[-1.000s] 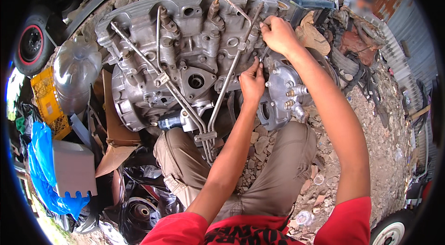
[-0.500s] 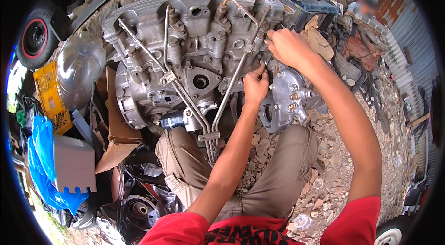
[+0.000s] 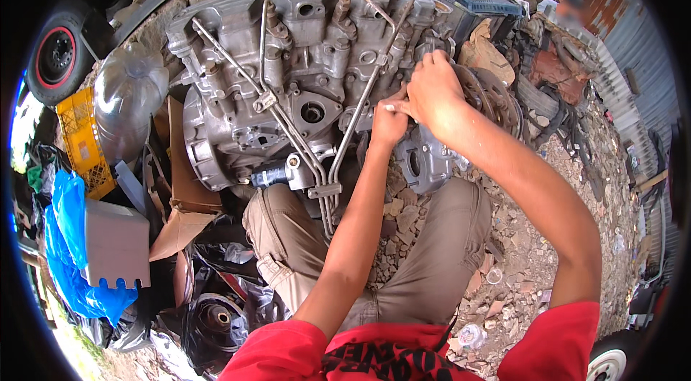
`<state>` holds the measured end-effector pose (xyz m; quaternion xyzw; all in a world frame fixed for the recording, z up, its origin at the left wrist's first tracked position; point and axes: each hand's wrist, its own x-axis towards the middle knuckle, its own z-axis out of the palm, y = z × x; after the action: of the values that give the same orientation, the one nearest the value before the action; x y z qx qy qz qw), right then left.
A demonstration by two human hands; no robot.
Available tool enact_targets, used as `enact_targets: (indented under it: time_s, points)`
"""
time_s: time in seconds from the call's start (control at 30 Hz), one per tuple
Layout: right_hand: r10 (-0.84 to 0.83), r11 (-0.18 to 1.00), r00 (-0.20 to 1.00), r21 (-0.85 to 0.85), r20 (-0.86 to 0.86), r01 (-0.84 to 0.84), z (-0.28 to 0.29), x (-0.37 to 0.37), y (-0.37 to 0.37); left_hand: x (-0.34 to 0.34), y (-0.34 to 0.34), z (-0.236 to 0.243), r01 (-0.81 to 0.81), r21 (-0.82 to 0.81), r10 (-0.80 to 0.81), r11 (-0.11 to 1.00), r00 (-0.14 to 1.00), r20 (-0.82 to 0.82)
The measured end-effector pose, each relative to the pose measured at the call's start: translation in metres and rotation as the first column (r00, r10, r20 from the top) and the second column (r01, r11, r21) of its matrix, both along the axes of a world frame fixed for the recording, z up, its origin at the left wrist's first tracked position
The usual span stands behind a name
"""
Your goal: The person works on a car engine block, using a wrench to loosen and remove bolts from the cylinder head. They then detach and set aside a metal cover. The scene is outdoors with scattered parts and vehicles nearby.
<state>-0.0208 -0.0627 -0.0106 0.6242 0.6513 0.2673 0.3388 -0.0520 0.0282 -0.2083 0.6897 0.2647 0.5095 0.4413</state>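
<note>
The engine [image 3: 306, 64] stands directly ahead, with the housing [image 3: 437, 158] at its lower right. At the engine's right side the right hand [image 3: 434, 89] and left hand [image 3: 391, 120] meet, fingers curled; in my judgement, one should brace while the other applies small, controlled force. The backs of the hands hide the contact point, so whether either grips anything cannot be determined.
</note>
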Motion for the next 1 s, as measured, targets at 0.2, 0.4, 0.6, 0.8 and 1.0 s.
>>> enact_targets:
  time_s: [0.2, 0.4, 0.6, 0.8, 1.0]
  points:
    - [0.092, 0.964, 0.955, 0.267, -0.282, -0.014, -0.018, 0.012, -0.017, -0.002, -0.008, 0.010, -0.008, -0.013, 0.008, 1.000, 1.000, -0.016]
    - [0.313, 0.861, 0.808, 0.509, -0.500, -0.018, -0.022, 0.041, -0.015, 0.006, -0.022, 0.029, -0.005, -0.279, 0.046, 0.960, 0.989, 0.140]
    - [0.185, 0.943, 0.697, 0.325, -0.693, 0.073, -0.004, 0.043, 0.002, 0.013, -0.027, 0.031, -0.062, -0.326, 0.113, 0.943, 0.984, 0.139]
    - [0.189, 0.959, 0.687, 0.284, -0.701, 0.026, 0.001, 0.045, 0.016, 0.017, -0.026, 0.025, -0.105, -0.331, 0.160, 0.938, 0.977, 0.142]
    - [0.128, 0.956, 0.678, 0.272, -0.724, 0.110, 0.006, 0.038, 0.005, 0.011, -0.031, 0.025, -0.075, -0.415, 0.144, 0.907, 0.980, 0.138]
